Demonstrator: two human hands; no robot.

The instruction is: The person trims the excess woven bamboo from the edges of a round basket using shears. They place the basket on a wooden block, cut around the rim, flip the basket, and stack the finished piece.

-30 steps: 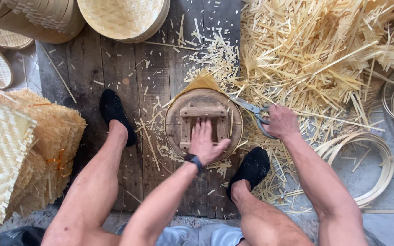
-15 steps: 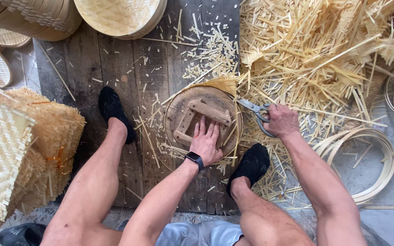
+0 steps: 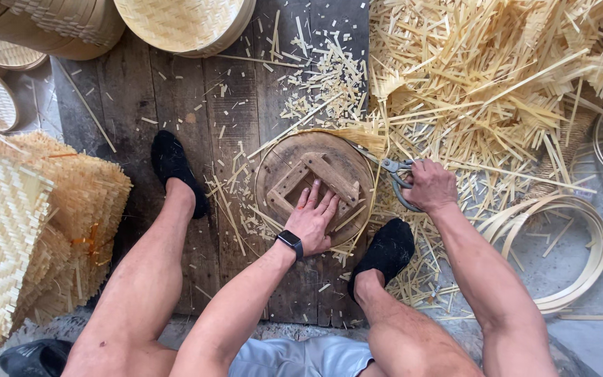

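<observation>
Across the dark weathered plank floor (image 3: 176, 139), pale offcuts lie scattered everywhere. At upper right spreads a large heap of straw-coloured bamboo strips (image 3: 497, 77), the biggest thing in view. At the left edge stands a stack of square woven bamboo mats (image 3: 29, 230), their fringed ends sticking out. Along the top sit round woven bamboo lids (image 3: 183, 24) and, further left, stacked round baskets (image 3: 50, 24). At right, on grey ground, lie coiled hoops of split bamboo (image 3: 574, 244). No packages, labels or signs can be made out.

Between the person's bare legs, whose feet wear black slip-on shoes (image 3: 176, 171), lies a round brown wooden form with crossed battens (image 3: 294, 174), flat on the planks, with a pale bamboo band following its rim and a fringe of woven strips sticking out at its upper right edge.

The left hand (image 3: 314, 222), with a black watch (image 3: 289, 242) on the wrist, presses flat on the lower right part of the form, fingers spread and clamped on nothing. The right hand (image 3: 428, 185) sits just beside the form's right edge, closed around the loop handles of grey metal shears (image 3: 393, 174), whose blades point at the fringe on the rim. The two hands are apart, the form's right edge between them.
</observation>
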